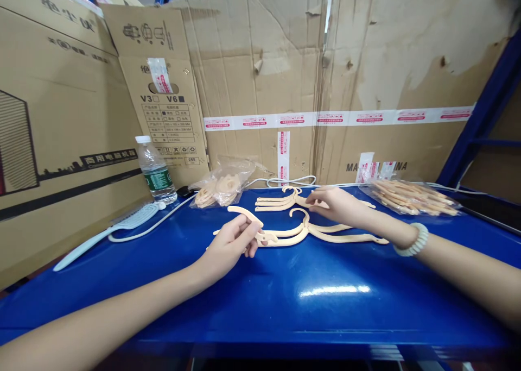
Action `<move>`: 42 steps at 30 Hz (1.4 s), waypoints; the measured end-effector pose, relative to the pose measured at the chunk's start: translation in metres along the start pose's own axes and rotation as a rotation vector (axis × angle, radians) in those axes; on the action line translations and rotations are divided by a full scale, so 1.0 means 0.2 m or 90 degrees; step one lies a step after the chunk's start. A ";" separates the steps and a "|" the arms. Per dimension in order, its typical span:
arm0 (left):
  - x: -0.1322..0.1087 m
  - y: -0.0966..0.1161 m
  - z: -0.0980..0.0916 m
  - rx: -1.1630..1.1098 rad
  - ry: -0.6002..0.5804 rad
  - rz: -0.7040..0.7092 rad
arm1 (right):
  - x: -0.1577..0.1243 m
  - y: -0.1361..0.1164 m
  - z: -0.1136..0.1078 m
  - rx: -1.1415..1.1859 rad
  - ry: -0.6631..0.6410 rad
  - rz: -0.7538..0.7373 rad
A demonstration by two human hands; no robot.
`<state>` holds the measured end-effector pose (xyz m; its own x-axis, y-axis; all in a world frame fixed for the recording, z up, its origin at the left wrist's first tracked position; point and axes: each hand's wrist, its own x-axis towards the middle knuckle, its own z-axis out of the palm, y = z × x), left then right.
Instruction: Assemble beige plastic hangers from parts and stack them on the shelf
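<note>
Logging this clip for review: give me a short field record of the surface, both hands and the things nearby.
surface: blue table
left hand: fingers pinch a curved cream hanger piece
right hand: fingers on a stack of cream hangers; bead bracelet on wrist
between hands: loose hangers
left side: water bottle, pale hairbrush
back: bags of parts, cardboard boxes

"V3", "V6" on cardboard box (163,88)

A warehouse packing station: stacked cardboard cartons (61,115), blue steel racking (484,110), bagged plastic parts (411,196).
</note>
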<state>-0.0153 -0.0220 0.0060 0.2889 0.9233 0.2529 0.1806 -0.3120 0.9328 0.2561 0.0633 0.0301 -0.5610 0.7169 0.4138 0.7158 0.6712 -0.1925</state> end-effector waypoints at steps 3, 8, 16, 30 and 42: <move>0.00 -0.01 0.00 -0.043 -0.007 -0.038 | 0.00 0.18 0.01 -0.084 -0.036 0.081; 0.01 -0.02 -0.01 -0.070 0.006 -0.064 | 0.00 0.23 0.07 -0.089 -0.036 0.061; 0.01 -0.02 -0.04 -0.085 0.001 -0.049 | 0.01 0.18 -0.01 -0.086 0.055 0.013; 0.05 -0.02 -0.07 -0.256 0.067 -0.064 | -0.22 0.08 -0.17 0.259 0.018 0.068; 0.02 0.00 -0.07 -0.389 -0.076 -0.131 | -0.23 0.02 -0.21 0.320 -0.055 0.063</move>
<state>-0.0270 -0.0160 0.0103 0.4140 0.9085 0.0564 -0.3127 0.0837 0.9461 0.3022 0.0262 0.0473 -0.5481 0.7801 0.3018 0.4912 0.5923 -0.6387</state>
